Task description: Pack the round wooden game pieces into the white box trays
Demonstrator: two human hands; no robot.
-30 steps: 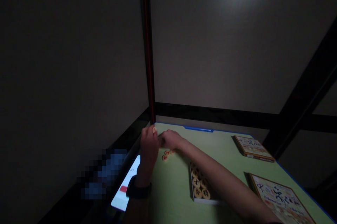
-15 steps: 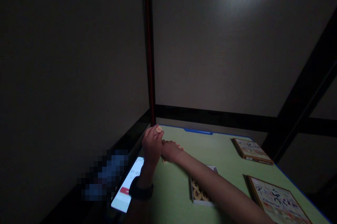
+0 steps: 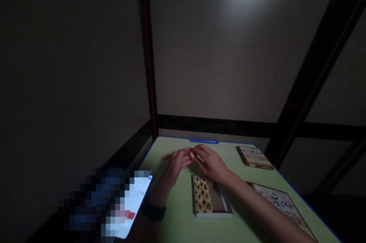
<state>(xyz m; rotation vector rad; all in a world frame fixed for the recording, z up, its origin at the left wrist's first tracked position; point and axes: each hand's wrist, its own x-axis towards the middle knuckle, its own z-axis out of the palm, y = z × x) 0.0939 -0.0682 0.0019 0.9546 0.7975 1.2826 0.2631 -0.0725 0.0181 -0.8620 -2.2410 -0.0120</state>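
My left hand [image 3: 177, 163] is closed, its fingers reaching to a round wooden Chinese chess piece [image 3: 191, 154]. The fingertips of my right hand [image 3: 211, 162] pinch at the same piece from the other side, and both hands meet just above the table. Fingers cover most of the piece. Below my right hand lies an open shallow box [image 3: 214, 215] with pieces in two columns down its left side, marked with dark characters. Several loose reddish-marked pieces [image 3: 166, 157] lie behind and beside my left hand, partly hidden by it.
A green table [image 3: 177, 224] with a blue edge stands against the wall. Two flat printed boxes lie on its right side, one farther off [image 3: 254, 156] and one nearer [image 3: 281, 203]. A lit phone [image 3: 134, 205] is at the left edge, partly blurred out.
My right hand has drawn back from across my left wrist, uncovering the box. My left hand has lowered and turned inward with a piece, and the hands now meet. The view has shifted slightly.
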